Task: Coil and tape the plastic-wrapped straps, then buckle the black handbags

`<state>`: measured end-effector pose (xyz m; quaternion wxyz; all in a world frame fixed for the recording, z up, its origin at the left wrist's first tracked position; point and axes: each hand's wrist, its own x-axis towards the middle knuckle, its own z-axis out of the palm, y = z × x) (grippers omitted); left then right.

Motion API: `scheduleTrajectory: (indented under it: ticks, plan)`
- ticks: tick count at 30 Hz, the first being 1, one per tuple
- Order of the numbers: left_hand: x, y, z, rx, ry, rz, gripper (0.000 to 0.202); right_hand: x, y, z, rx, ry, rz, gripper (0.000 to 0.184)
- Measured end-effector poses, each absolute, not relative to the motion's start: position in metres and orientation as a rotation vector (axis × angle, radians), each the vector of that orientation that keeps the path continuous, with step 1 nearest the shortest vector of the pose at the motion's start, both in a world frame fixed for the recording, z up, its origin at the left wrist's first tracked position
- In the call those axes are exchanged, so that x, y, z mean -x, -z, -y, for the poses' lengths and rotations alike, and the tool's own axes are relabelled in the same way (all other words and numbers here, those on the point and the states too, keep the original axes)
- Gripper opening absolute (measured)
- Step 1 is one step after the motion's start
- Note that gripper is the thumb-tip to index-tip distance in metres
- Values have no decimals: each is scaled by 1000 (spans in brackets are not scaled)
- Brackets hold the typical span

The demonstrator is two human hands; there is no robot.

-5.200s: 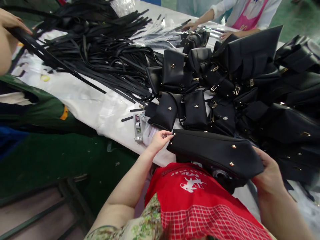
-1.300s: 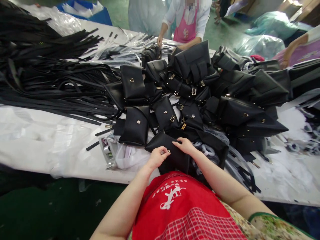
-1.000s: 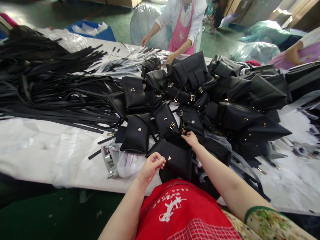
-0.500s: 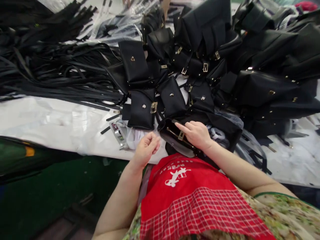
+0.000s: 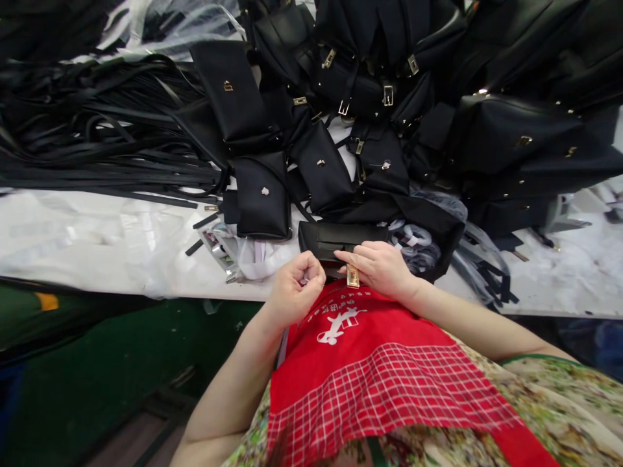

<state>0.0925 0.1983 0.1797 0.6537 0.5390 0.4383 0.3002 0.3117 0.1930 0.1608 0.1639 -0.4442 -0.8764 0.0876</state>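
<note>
A small black handbag (image 5: 335, 239) lies against the table's front edge, its smooth dark panel facing up. My right hand (image 5: 384, 269) grips the bag's near side, fingers pointing left across it. A gold metal clasp (image 5: 353, 276) shows just below those fingers. Close by on the left, my left hand (image 5: 298, 287) is curled closed with thumb against fingers. Something small and pale may be inside that curl, but I cannot make it out. Between the hands is a narrow gap, and the bag's lower edge is hidden by them and the red apron (image 5: 350, 363).
Several finished-looking black bags (image 5: 263, 194) crowd the table beyond. Long black straps (image 5: 97, 143) are heaped at left. A clear plastic bag (image 5: 257, 256) sits left of my hands, and coiled grey strips (image 5: 416, 243) lie at right. White sheeting (image 5: 97, 240) covers the table.
The bag has turned from showing its open mouth to showing a flat panel. My left hand has come closer to the right one, and the right fingers have closed near the clasp.
</note>
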Motion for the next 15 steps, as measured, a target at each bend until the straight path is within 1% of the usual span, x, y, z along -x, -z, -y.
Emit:
scheduleTrajectory:
  ticks: [3, 5, 10, 15]
  plan:
    - [-95, -180, -196, -1179, -623, -968, 11, -310, -156, -187, 1220, -271, 2517, 32]
    - [-97, -180, -192, -1167, -565, -962, 9, -310, -152, -184, 1198, -259, 2542, 31]
    - [-99, -177, -182, -1106, -516, -976, 23, -312, -146, -181, 1161, -155, 2607, 30]
    - [-99, -176, -176, -1088, -522, -1067, 19, -310, -146, -181, 1182, -148, 2656, 31]
